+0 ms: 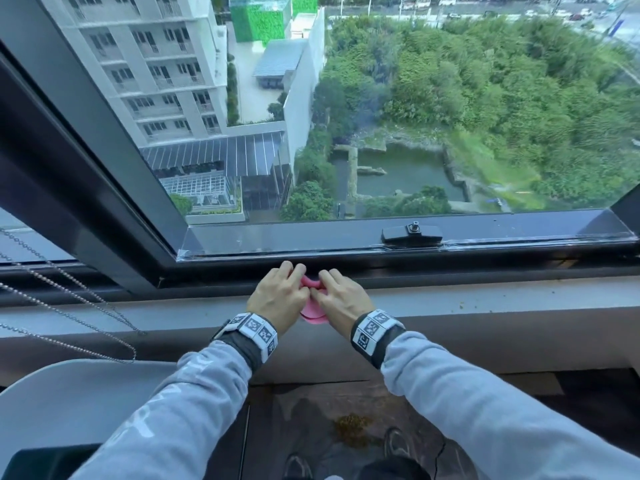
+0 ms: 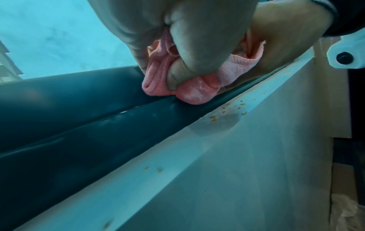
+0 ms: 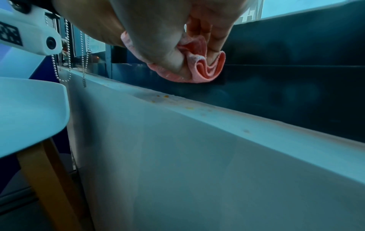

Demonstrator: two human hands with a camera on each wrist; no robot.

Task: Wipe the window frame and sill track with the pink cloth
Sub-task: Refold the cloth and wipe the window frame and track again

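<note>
A bunched pink cloth (image 1: 311,312) sits between my two hands at the dark window frame (image 1: 450,263), just above the grey sill (image 1: 485,296). My left hand (image 1: 281,293) grips the cloth (image 2: 189,92), thumb and fingers curled round its folds. My right hand (image 1: 337,296) pinches the same cloth (image 3: 205,73) from the other side. In the left wrist view the cloth's lower fold touches the dark track rail (image 2: 118,125). Much of the cloth is hidden under the hands.
Yellowish crumbs (image 2: 227,109) lie on the sill edge. A black window latch (image 1: 412,233) sits on the sash to the right. Bead chains (image 1: 69,306) hang at the left above a white chair (image 1: 79,403). Debris (image 1: 351,427) lies on the floor near my shoes.
</note>
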